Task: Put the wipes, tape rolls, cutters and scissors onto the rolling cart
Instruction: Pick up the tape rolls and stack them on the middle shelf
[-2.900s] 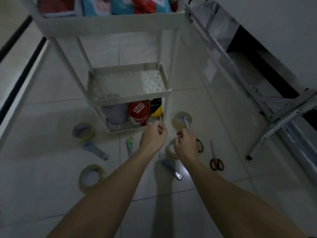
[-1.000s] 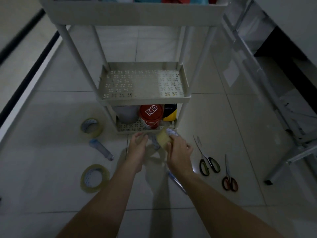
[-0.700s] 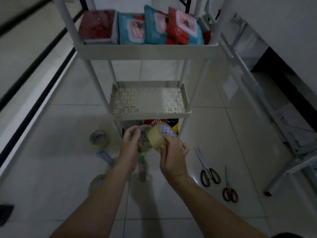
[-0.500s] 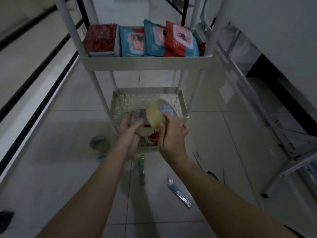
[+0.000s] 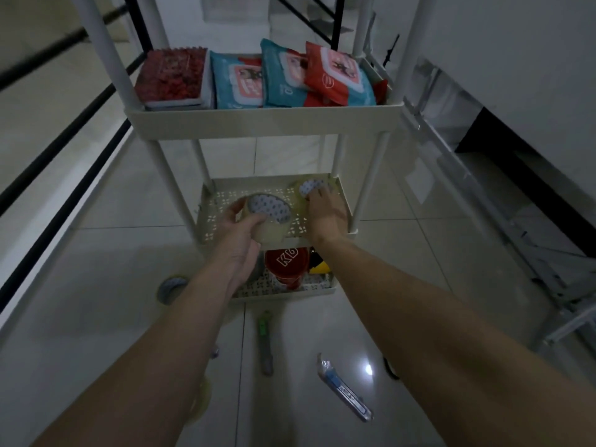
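Observation:
The white three-tier rolling cart (image 5: 264,124) stands in front of me. Several wipe packs (image 5: 290,79) fill its top tier. My left hand (image 5: 238,240) holds a clear tape roll (image 5: 267,217) over the perforated middle tier (image 5: 213,217). My right hand (image 5: 325,211) grips a second tape roll (image 5: 306,191) low at that tier's back right corner. On the floor lie a green cutter (image 5: 265,340), a blue cutter (image 5: 345,388) and another tape roll (image 5: 171,287). The scissors are hidden behind my right arm.
A red-lidded jar (image 5: 287,262) and a yellow-black item (image 5: 319,269) sit on the bottom tier. A folded metal frame (image 5: 548,285) leans along the wall on the right. A black-striped ledge (image 5: 64,175) runs along the left. Part of one more tape roll (image 5: 201,404) shows under my left arm.
Both hands picked tape rolls off the floor, lifted them and carried them forward over the middle tier. The right-hand roll has gone down into the back right corner.

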`<state>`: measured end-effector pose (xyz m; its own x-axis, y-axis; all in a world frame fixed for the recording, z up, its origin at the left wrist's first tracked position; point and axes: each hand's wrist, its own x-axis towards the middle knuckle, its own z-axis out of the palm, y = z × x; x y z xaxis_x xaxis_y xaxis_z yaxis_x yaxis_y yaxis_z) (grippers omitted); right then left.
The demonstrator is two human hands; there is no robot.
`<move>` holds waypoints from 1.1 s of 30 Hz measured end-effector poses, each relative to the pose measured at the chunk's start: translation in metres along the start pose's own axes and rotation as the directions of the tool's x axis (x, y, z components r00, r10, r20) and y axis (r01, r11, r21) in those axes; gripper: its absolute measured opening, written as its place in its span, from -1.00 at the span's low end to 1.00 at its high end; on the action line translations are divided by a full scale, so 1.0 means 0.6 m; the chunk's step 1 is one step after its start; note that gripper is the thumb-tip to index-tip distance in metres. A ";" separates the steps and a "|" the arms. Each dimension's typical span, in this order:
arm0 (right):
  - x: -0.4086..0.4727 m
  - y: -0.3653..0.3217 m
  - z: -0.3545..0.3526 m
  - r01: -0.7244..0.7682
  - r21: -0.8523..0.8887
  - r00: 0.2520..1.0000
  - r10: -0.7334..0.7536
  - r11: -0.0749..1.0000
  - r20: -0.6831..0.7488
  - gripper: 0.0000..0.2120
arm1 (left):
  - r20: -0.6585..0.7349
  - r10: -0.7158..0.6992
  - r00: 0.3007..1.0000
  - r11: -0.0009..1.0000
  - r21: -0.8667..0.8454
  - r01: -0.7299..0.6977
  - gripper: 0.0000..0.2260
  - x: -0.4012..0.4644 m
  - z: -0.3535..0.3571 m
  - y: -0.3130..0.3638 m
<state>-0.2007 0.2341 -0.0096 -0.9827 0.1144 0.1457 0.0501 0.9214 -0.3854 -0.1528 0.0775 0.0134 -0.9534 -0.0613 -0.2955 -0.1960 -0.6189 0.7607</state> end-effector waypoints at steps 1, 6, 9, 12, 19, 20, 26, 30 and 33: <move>0.003 0.005 0.002 -0.040 0.081 0.999 0.038 0.996 0.021 -0.65 | 0.000 -0.013 1.000 1.000 -0.003 0.013 -0.55 0.002 0.005 -0.002; -0.053 0.001 -0.017 0.007 0.327 0.990 0.039 0.945 -0.134 -0.45 | -0.047 -0.038 0.998 0.994 0.101 0.043 -0.60 0.026 0.028 -0.019; -0.111 -0.016 -0.041 0.038 0.512 0.981 0.067 0.858 -0.184 -0.61 | -0.063 -0.096 0.993 0.971 0.212 0.107 -0.69 0.030 0.049 -0.033; -0.131 -0.028 -0.049 0.049 0.515 0.988 0.035 0.856 -0.153 -0.68 | -0.034 -0.155 0.987 0.940 0.302 0.158 -0.81 0.027 0.078 -0.040; -0.116 -0.010 -0.047 -0.021 0.250 0.993 0.050 0.968 -0.109 -0.72 | -0.053 -0.134 0.990 0.736 0.663 0.135 -0.60 0.050 0.119 -0.059; -0.113 -0.007 -0.049 -0.026 0.196 0.994 0.046 0.980 -0.100 -0.73 | -0.066 -0.092 0.994 0.621 0.776 0.109 -0.46 0.058 0.116 -0.065; -0.101 -0.019 -0.055 0.055 -0.183 0.995 -0.070 0.982 -0.078 -0.70 | 0.081 0.071 0.994 0.368 0.924 -0.101 -0.64 0.051 0.105 -0.055; -0.096 -0.029 -0.038 0.079 -0.186 0.996 -0.085 0.979 -0.027 -0.64 | 0.052 0.114 0.992 0.267 0.960 -0.081 -0.68 0.066 0.085 -0.053; -0.096 -0.022 -0.041 0.047 -0.126 0.999 -0.050 0.991 -0.022 -0.57 | 0.103 0.165 0.981 0.207 0.969 -0.136 -0.68 0.065 0.079 -0.050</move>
<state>-0.1403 0.2245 0.0095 -0.9799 0.0762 0.1846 0.0260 0.9651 -0.2605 -0.1953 0.1308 0.0065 -0.9911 -0.0821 -0.1047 -0.1330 0.6390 0.7576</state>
